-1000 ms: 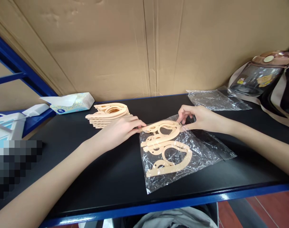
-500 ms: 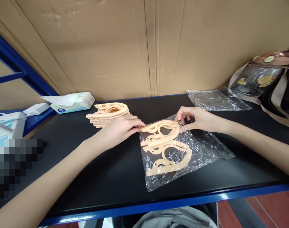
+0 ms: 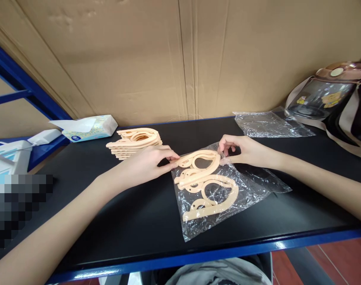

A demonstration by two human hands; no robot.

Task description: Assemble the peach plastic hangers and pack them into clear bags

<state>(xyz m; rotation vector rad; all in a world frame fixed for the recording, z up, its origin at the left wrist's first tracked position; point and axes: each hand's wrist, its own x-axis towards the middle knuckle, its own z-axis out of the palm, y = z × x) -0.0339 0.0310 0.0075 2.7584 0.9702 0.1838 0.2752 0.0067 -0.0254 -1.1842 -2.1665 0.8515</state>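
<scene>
Brown cardboard sheeting (image 3: 180, 59) closes off the back, and a black counter (image 3: 133, 221) with a blue front edge carries everything. Much is hard to read. A pixelated patch covers part of the left edge, and a white device (image 3: 8, 156) beside it is cut off by the frame. At the far right a dark jug with a tan lid (image 3: 325, 95) sits half inside a tote bag, most of it out of view. Both forearms run off the lower corners, and a grey fold of clothing (image 3: 222, 273) shows only below the counter edge.

A clear bag (image 3: 251, 186) lies flat at the middle of the counter with flat peach-coloured hanger pieces (image 3: 210, 198) inside. Glare and creases in the film blur how many pieces there are. The topmost piece (image 3: 198, 160) lies at the bag's far edge. The left hand (image 3: 145, 164) pinches its left end between fingertips and thumb. The right hand (image 3: 246, 150) is curled with its fingertips at the piece's right end; whether they grip the piece, the film, or both cannot be told.

Just beyond the left hand rests a stack of like pieces (image 3: 135, 142). A tissue pack (image 3: 91, 127) lies at the back left beside blue shelf framing (image 3: 17, 83), and more clear bags (image 3: 266, 124) lie flat at the back right.
</scene>
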